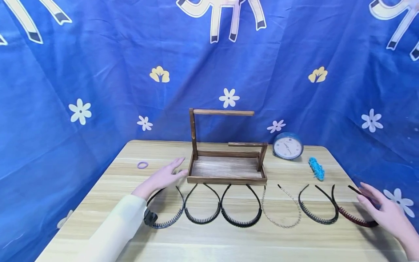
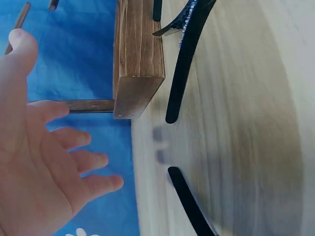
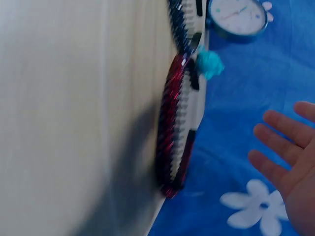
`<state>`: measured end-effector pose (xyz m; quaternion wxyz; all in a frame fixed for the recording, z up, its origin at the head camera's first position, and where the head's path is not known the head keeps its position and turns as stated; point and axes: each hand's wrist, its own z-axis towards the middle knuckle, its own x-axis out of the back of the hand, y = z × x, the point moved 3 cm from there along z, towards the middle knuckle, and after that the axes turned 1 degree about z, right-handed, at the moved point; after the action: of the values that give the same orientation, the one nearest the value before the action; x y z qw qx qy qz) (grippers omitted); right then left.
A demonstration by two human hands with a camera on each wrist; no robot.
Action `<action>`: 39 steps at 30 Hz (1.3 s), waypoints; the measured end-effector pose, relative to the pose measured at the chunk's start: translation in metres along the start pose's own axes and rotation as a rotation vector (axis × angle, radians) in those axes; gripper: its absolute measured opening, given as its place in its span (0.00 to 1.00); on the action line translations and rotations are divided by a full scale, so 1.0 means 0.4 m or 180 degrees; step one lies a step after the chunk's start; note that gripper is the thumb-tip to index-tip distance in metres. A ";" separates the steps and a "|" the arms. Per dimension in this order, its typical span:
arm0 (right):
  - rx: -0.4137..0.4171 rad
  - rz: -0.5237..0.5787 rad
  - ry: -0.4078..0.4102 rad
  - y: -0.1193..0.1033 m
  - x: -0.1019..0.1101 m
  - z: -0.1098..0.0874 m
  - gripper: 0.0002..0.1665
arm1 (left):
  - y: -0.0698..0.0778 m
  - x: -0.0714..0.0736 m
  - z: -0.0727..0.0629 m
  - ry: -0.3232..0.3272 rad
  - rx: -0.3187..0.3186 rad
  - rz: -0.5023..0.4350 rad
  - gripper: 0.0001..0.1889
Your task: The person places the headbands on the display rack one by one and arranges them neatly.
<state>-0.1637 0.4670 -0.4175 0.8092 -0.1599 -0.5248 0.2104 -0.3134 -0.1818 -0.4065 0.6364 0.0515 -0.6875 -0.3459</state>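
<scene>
My left hand (image 1: 162, 180) hovers with loosely spread fingers over the far end of the leftmost toothed headband (image 1: 170, 222), beside the wooden stand (image 1: 226, 180). In the left wrist view its palm shows bare. My right hand (image 1: 381, 210) is above the dark red headband (image 1: 355, 218) at the right end of the row, partly covering it; the right wrist view shows extended fingers (image 3: 280, 142) apart from it. Between them lie two black headbands (image 1: 202, 221) (image 1: 241, 223), a thin clear-looking headband (image 1: 281, 225) and another dark toothed headband (image 1: 317, 219).
The stand has a tall bar (image 1: 224, 112), a lower bar (image 1: 247, 144) and a shallow tray base. A blue clock (image 1: 288, 146) and a bright blue bundle (image 1: 316, 169) are to its right, a purple ring (image 1: 142, 165) to its left. Blue cloth (image 1: 114, 91) hangs behind the table.
</scene>
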 end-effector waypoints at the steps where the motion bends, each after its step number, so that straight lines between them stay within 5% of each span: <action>1: -0.0070 -0.0062 -0.0002 0.009 0.001 -0.005 0.32 | -0.002 0.000 0.005 0.0010 0.0015 -0.0098 0.37; 6: -0.0340 -0.0205 -0.0105 0.051 0.004 -0.025 0.30 | -0.008 -0.001 0.033 0.0095 0.0082 -0.0737 0.36; 14: -0.0269 -0.0481 -0.0274 0.104 -0.013 -0.039 0.34 | -0.026 -0.012 0.069 0.0040 0.0279 -0.1351 0.32; 20: 0.0081 -0.0569 -0.0188 0.129 -0.029 -0.051 0.30 | -0.034 -0.026 0.090 -0.0056 0.0266 -0.1728 0.30; 29: 0.0208 -0.0730 -0.0253 0.124 -0.050 -0.064 0.23 | -0.060 -0.065 0.126 -0.0085 0.0530 -0.2517 0.30; 39: 0.0790 -0.0830 -0.0117 0.115 -0.069 -0.057 0.18 | -0.089 -0.081 0.134 0.0001 0.0677 -0.2934 0.29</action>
<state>-0.1607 0.4917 -0.4699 0.8334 0.0145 -0.5258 0.1698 -0.3693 -0.1699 -0.4504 0.4078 0.4162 -0.6245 -0.5200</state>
